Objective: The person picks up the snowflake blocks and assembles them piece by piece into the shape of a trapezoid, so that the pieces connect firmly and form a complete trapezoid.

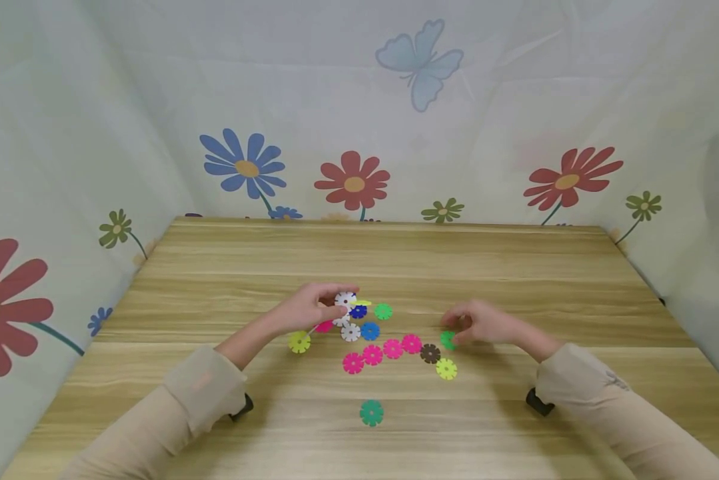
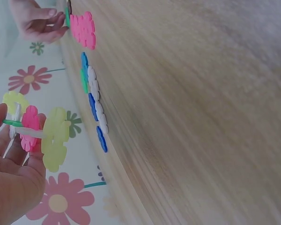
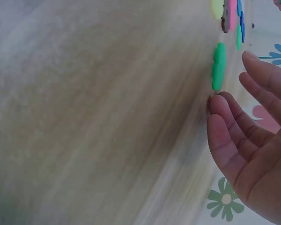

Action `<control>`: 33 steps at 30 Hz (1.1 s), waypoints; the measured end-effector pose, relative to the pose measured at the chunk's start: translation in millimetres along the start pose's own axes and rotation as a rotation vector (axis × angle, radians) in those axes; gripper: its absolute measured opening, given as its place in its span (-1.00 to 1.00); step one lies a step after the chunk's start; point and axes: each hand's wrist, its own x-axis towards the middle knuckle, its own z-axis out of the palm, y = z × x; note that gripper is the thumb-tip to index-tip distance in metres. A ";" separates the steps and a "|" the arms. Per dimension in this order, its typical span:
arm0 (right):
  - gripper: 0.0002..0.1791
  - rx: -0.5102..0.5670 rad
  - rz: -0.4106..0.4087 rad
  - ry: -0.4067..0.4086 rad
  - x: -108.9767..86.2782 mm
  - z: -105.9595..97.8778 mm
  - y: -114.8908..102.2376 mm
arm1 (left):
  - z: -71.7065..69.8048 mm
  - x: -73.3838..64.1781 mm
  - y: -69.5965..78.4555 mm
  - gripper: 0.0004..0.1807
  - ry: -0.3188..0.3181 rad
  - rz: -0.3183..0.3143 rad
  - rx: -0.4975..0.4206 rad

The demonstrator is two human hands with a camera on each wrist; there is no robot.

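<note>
My left hand holds a small joined build of notched plastic discs between thumb and fingers, raised above the table. In the left wrist view it shows a pink disc, a pale yellow disc, a thin green one edge-on and whitish ones, slotted together at angles. My right hand hovers low at the right, its fingers loosely bent. A green disc lies flat on the table just beyond those fingertips, with nothing gripped in the hand.
A curved row of pink discs runs to a brown disc and a yellow disc. White, blue and green discs lie near the left hand. One teal disc sits nearer the front of the wooden table.
</note>
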 end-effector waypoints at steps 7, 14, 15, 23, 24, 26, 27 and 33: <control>-0.68 -0.054 0.008 -0.009 2.6 6.9 2.7 | 0.2 -0.9 -1.3 -0.55 -0.001 0.012 0.008; -0.70 -0.078 0.006 -0.001 4.0 9.1 5.7 | 0.1 -2.0 -2.1 -0.55 0.000 0.020 0.021; -0.71 -0.082 0.005 0.002 4.1 9.5 5.7 | 0.1 -2.1 -1.9 -0.55 0.000 0.020 0.023; -0.79 -0.075 0.015 0.022 4.2 10.5 1.5 | 0.8 -2.2 0.0 -0.54 0.012 0.023 0.042; -0.79 -0.073 0.015 0.022 3.9 10.2 0.6 | 0.8 -2.1 0.2 -0.54 0.014 0.031 0.048; -0.80 -0.066 0.014 0.022 3.2 9.2 -1.2 | 0.9 -1.8 0.5 -0.54 0.016 0.049 0.060; -0.81 -0.062 0.018 0.021 2.9 8.6 -2.0 | 1.0 -1.8 0.6 -0.54 0.016 0.057 0.065; -0.82 0.009 0.049 0.038 1.4 3.4 -5.8 | 1.5 -1.8 2.7 -0.52 0.014 0.064 0.079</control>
